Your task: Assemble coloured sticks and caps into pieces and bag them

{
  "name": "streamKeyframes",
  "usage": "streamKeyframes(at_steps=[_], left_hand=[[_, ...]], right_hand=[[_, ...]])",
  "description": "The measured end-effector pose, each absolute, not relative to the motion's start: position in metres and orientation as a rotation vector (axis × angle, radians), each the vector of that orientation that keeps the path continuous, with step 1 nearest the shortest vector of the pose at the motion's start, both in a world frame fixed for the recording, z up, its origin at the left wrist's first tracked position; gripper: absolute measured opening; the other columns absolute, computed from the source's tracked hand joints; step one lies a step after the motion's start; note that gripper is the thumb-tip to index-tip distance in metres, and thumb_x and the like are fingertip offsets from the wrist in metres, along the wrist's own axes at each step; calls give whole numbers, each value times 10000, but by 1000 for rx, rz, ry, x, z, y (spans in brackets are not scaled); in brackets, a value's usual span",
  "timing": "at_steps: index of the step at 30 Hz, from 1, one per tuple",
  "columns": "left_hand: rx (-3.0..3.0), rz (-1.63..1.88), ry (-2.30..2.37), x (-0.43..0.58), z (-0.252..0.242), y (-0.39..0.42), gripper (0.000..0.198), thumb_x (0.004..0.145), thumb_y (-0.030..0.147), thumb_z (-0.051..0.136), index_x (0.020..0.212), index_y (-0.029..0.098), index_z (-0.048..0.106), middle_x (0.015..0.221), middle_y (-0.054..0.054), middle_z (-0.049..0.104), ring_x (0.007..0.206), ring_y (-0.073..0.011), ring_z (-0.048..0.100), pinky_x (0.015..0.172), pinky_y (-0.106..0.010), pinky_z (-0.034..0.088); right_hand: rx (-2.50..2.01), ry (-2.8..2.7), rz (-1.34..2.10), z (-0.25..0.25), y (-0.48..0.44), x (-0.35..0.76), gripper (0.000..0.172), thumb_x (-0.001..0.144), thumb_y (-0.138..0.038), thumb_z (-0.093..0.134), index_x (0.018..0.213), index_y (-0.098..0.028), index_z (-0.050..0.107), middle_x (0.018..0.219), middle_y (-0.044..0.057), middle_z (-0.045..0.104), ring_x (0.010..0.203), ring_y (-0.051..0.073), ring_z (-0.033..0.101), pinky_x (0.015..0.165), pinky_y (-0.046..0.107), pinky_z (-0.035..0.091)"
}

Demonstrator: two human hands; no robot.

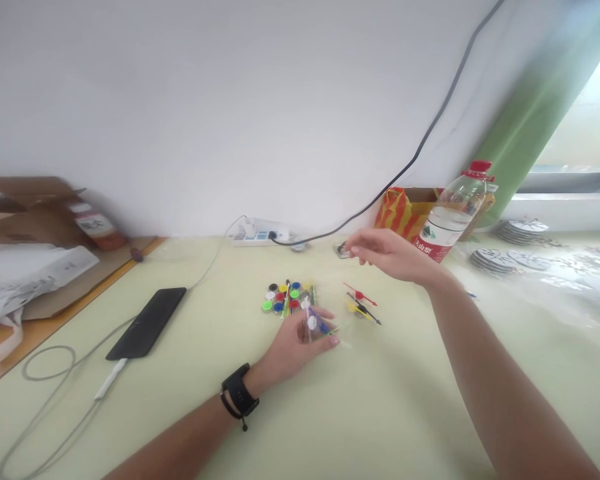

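My left hand (293,343), with a black watch on its wrist, is closed around a small clear plastic bag (312,324). White, blue and green plastic pieces show inside the bag. Just behind it lies a cluster of coloured round plastic pieces (280,297) with thin pointers among them. My right hand (380,252) hovers at the back of the table, fingers loosely bent and slightly apart. Its fingertips are at a small dark, shiny item (341,251); whether they touch it I cannot tell. Between the hands lie a red arrow spinner (360,295) and a black one (364,308), with yellow beneath.
A black phone (147,323) on a white cable lies at left, near a cardboard box (30,193). By the wall is a power strip (260,233) with a dark cord. At right stand a large water bottle (450,217) and stacks of flat discs (495,260).
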State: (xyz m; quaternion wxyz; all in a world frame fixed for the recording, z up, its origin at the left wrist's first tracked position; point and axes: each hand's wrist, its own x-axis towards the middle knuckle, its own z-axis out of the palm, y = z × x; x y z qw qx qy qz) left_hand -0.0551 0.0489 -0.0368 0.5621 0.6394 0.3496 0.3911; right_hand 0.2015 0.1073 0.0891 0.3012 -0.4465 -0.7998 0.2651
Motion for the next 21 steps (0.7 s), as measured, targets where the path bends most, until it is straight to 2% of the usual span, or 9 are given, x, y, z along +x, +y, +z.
streamKeyframes(at_steps=[4,8,12,15,18,21], left_hand=[[1505,838,794,-55,-40,51,499,810,403,847,1208,186,638,1041,-102,737,953,-255,710,851,-397,583],[1540,783,757,-58,-42,53,543,801,363,864,1248,201,603,1087,-107,737,1005,-263,709,884,-404,568],[1560,759,772,-58,-43,52,483,829,366,840,1220,204,607,1079,-99,742,1001,-249,712,890,-387,560],[1512,763,778,-58,-42,51,474,839,381,827,1214,202,599,1049,-92,747,948,-227,717,817,-343,567],[1515,746,808,-58,-40,51,525,798,395,857,1211,199,599,1035,-86,743,889,-213,713,746,-312,562],[1589,742,868,-59,-39,52,543,762,411,882,1188,195,621,1027,-80,736,863,-206,698,718,-301,547]], right_hand=[[-1514,-2283,605,49,134,206,194,908,-268,618,1052,-186,718,1024,75,736,882,186,669,755,279,513],[-1535,-2326,706,13,144,199,144,807,-155,670,937,-163,731,841,44,757,703,158,665,643,245,493],[-1529,-2283,739,5,145,197,155,777,-78,631,879,-147,725,712,30,751,568,145,641,536,231,464],[-1531,-2185,653,18,148,204,177,825,-107,613,963,-140,720,702,39,752,627,166,683,589,241,500],[-1490,-2009,515,44,143,211,180,908,-223,603,1044,-157,700,796,57,773,746,191,727,676,268,546],[-1202,-1694,537,76,123,209,213,889,-348,704,1020,-180,708,795,60,775,728,213,745,671,305,589]])
